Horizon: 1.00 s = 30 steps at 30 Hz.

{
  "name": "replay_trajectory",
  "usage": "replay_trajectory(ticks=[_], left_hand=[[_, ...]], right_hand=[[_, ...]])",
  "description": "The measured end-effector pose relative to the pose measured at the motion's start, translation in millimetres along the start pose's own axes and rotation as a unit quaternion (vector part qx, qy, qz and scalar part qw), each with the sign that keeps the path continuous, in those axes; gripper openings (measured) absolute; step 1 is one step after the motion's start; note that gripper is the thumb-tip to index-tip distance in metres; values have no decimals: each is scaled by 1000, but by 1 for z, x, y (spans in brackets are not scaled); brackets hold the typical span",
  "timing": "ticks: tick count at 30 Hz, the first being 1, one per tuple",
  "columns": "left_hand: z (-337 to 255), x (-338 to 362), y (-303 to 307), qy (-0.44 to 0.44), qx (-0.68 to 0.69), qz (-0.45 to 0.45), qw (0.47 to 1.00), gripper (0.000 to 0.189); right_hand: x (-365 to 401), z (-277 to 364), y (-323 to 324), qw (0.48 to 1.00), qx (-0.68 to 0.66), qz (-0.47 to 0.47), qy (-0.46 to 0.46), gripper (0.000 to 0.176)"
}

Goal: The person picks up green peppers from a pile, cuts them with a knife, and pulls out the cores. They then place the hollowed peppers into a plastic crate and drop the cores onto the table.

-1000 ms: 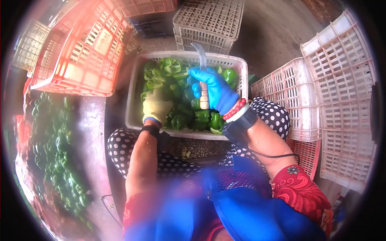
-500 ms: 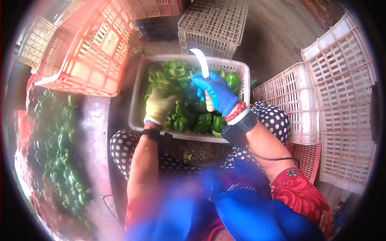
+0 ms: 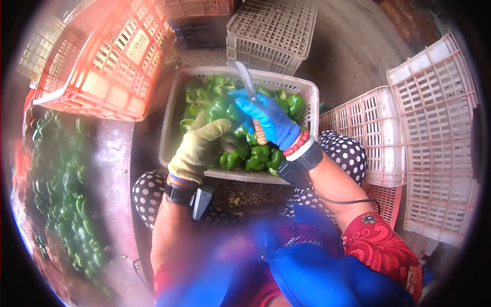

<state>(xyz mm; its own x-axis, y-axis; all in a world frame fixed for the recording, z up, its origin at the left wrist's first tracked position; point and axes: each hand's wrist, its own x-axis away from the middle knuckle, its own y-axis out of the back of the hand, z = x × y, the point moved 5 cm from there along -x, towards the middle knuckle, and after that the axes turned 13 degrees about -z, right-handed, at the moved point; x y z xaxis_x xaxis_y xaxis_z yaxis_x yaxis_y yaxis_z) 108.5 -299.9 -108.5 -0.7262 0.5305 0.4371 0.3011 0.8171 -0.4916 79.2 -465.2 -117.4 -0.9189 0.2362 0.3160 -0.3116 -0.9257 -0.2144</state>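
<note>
My left hand (image 3: 197,146), in a pale yellow knit glove, is closed around a green bell pepper (image 3: 221,109) held up over the crate. A curved knife (image 3: 246,80) with a wooden handle is gripped in my blue-gloved right hand (image 3: 276,120), its blade pointing up and away from me. The fingers of that hand are right at the pepper's side. Below both hands, a white plastic crate (image 3: 292,82) between my knees holds cut pepper pieces (image 3: 197,95) toward its far left and whole green peppers (image 3: 258,158) toward its near side.
A large heap of green peppers (image 3: 71,194) lies at the left. An orange crate (image 3: 117,56) stands at the upper left, and an upturned grey crate (image 3: 271,28) is behind the white one. White crates (image 3: 432,128) lean at the right beside a red crate (image 3: 384,202).
My left hand, which was down among the peppers, has come up and turned with a bell pepper in it. My right hand has shifted slightly left with the knife, toward the pepper.
</note>
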Motion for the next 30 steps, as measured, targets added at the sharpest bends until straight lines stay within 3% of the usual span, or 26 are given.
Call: replay_trajectory(ticks=[3,5,7,8,11,16,20,24,25,27,30], left_hand=[[-13,0,6,-40,-3,-44,998,49],[-19,2,11,-49,-56,-94,993,45],[-18,3,15,-56,-119,-178,975,42],[-20,4,13,-97,-148,-174,969,40],[-22,6,10,-158,-193,-179,952,34],[-12,3,7,-28,-146,-243,959,37],[-21,12,-9,-108,-348,-331,870,51],[-26,11,-14,-146,-312,-305,888,42],[-12,-2,3,-163,-219,-249,929,48],[-21,4,0,-169,-139,-209,953,46],[-29,8,-1,-197,-224,-226,927,46]], right_hand=[[-7,-2,7,989,109,-35,88,38],[8,16,-2,915,294,-85,262,46],[22,15,-18,792,394,-118,451,52],[23,6,-21,803,446,-92,385,63],[28,3,-26,798,502,-92,321,70],[26,-19,-28,758,556,-134,315,80],[27,-15,-29,764,580,-129,250,85],[31,-14,-25,818,484,-130,283,90],[30,-18,-24,823,468,-128,297,90],[27,-30,-24,830,435,-121,326,89],[30,-30,-23,853,415,-112,295,83]])
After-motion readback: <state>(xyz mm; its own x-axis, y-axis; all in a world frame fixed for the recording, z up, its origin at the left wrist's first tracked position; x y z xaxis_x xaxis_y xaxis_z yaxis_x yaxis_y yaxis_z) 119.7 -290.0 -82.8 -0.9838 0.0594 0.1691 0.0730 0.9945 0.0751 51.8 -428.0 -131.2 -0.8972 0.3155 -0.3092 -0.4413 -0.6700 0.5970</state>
